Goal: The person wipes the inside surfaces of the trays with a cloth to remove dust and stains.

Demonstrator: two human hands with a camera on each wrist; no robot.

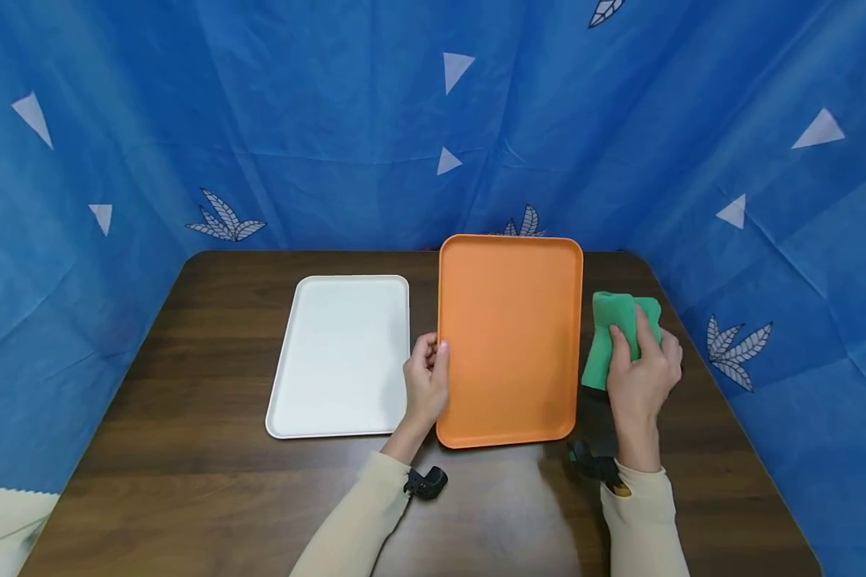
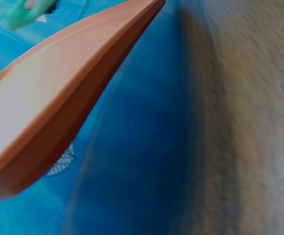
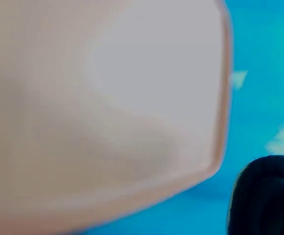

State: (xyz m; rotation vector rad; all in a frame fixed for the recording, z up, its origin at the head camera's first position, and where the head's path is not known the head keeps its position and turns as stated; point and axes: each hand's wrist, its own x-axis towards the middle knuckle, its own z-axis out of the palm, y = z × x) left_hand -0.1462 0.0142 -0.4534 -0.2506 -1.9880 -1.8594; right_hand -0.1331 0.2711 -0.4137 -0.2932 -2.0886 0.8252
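An orange rectangular tray [image 1: 508,340] is held up over the table, its inner face toward the head camera. My left hand [image 1: 427,381] grips its left rim, thumb on the inside edge. To the right of the tray, my right hand [image 1: 644,369] holds a folded green cloth [image 1: 612,336], thumb and fingers pressed on it. The left wrist view shows the tray's edge [image 2: 59,107] from the side, with a bit of the cloth [image 2: 27,13] at the top left. In the right wrist view the tray's inner face [image 3: 107,122] fills most of the frame, blurred.
A white rectangular tray [image 1: 342,357] lies on the dark wooden table [image 1: 188,449], left of the orange one. Blue patterned fabric [image 1: 332,120] hangs behind the table and along both sides. Each wrist carries a black strap-on device [image 1: 426,483].
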